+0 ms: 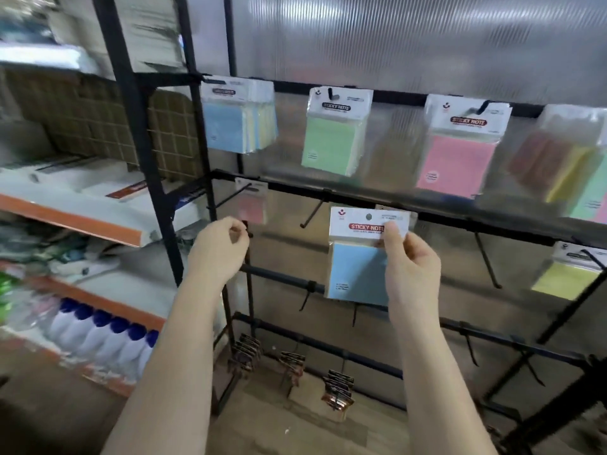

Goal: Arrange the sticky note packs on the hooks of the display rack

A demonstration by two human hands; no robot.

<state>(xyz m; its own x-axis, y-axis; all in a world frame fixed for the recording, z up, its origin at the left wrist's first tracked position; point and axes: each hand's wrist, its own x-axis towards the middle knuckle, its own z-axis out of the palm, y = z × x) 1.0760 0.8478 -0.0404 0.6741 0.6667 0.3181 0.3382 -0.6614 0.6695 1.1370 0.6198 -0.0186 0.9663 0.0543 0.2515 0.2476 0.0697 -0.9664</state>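
Note:
My right hand (410, 267) pinches a blue sticky note pack (356, 270) by its white header card, held upright in front of the second bar of the black display rack (361, 198). My left hand (220, 247) is closed around the tip of a black hook (246, 224) at the left end of that bar, where a pink pack (251, 205) hangs further back. An empty hook (312, 213) juts out between my hands. On the top bar hang blue packs (230, 126), a green pack (331, 142), a pink pack (456, 162) and mixed packs (565, 165). A yellow pack (565, 277) hangs at the right.
A shelf unit on the left carries boxes (98, 188) and white bottles with blue caps (108, 333). Low hooks on the rack hold several small dark packets (338, 389). More empty hooks (487, 261) stick out toward me from the lower bars. A translucent ribbed wall (394, 37) is behind.

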